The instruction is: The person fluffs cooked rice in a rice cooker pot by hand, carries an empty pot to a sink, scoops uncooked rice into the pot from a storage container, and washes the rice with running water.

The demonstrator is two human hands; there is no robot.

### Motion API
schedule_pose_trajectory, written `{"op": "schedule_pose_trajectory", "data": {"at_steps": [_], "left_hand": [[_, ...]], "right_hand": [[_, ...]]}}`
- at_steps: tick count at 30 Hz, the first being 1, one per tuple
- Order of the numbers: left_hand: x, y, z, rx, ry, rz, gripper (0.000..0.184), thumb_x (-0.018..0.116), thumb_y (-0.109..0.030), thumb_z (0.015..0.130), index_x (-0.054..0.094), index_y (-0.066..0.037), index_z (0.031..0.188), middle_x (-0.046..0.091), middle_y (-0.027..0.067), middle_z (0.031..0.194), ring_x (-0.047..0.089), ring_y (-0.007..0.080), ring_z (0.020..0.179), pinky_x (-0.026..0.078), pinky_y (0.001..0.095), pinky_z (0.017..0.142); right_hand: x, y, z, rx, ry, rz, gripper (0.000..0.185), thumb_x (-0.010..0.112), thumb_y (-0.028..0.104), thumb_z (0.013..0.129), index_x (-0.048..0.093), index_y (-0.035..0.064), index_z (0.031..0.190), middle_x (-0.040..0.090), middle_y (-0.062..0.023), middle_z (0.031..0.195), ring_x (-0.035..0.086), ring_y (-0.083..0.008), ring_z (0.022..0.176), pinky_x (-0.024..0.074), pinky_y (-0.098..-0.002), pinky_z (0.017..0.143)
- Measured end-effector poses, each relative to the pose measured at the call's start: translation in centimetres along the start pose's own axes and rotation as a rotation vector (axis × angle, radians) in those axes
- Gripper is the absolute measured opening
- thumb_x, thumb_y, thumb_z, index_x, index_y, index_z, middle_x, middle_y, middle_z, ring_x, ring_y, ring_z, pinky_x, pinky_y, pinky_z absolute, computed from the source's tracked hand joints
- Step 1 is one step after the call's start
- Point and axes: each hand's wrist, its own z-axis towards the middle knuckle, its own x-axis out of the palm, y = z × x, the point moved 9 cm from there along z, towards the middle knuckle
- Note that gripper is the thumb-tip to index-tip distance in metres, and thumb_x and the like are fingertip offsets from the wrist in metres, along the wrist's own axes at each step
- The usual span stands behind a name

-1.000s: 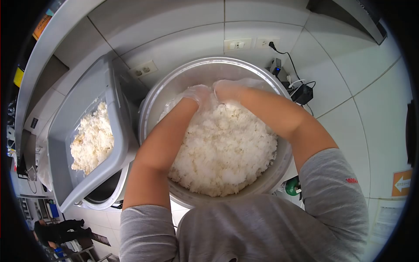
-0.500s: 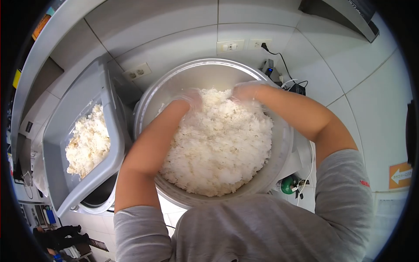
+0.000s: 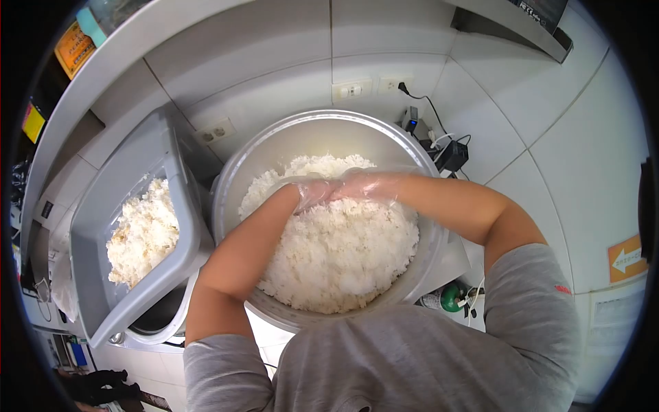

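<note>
A large round metal pot (image 3: 432,250) holds a broad heap of cooked white rice (image 3: 336,254). Over the middle of that heap, my left hand (image 3: 314,195) and my right hand (image 3: 358,187) lie side by side, touching or almost touching. Both wear thin clear plastic gloves. They are against the rice, and their fingers are partly buried or blurred, so I cannot see how they are bent. Left of the pot a tilted grey plastic tub (image 3: 193,237) contains more cooked rice (image 3: 143,233), with some browned bits.
Behind the pot is a tiled wall with power sockets (image 3: 351,90) and a plugged cord. A black adapter (image 3: 453,156) and cables sit close to the pot's right. Below the tub is a white-rimmed round container (image 3: 154,333). A green round object (image 3: 452,296) lies at lower right.
My hands have come inward from the far left and right of the rice and nearer to me, meeting over its middle. The view has shifted slightly.
</note>
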Motion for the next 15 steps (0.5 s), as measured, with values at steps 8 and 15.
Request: {"op": "schedule_pose_trajectory", "data": {"at_steps": [8, 15], "left_hand": [[-0.3, -4.1, -9.8, -0.127, -0.063, 0.046, 0.038, 0.052, -0.029, 0.084, 0.052, 0.006, 0.1, 0.055, 0.0142, 0.088, 0.049, 0.0174, 0.076, 0.044, 0.0309, 0.069], [4.0, -3.2, -13.5, 0.163, -0.379, 0.838, 0.041, 0.057, -0.031, 0.078, 0.052, 0.007, 0.094, 0.054, 0.0221, 0.088, 0.054, 0.0368, 0.083, 0.044, 0.0418, 0.078]], "right_hand": [[2.9, 8.7, -7.7, -0.024, -0.08, -0.487, 0.084, 0.068, 0.029, 0.073, 0.024, -0.012, 0.131, 0.037, -0.028, 0.128, 0.042, -0.0362, 0.116, 0.0357, -0.0346, 0.099], [7.4, 8.9, -10.9, -0.478, -0.325, -0.691, 0.038, 0.047, 0.014, 0.087, 0.043, 0.0103, 0.125, 0.052, -0.0135, 0.094, 0.056, -0.0271, 0.088, 0.0458, -0.036, 0.088]]}}
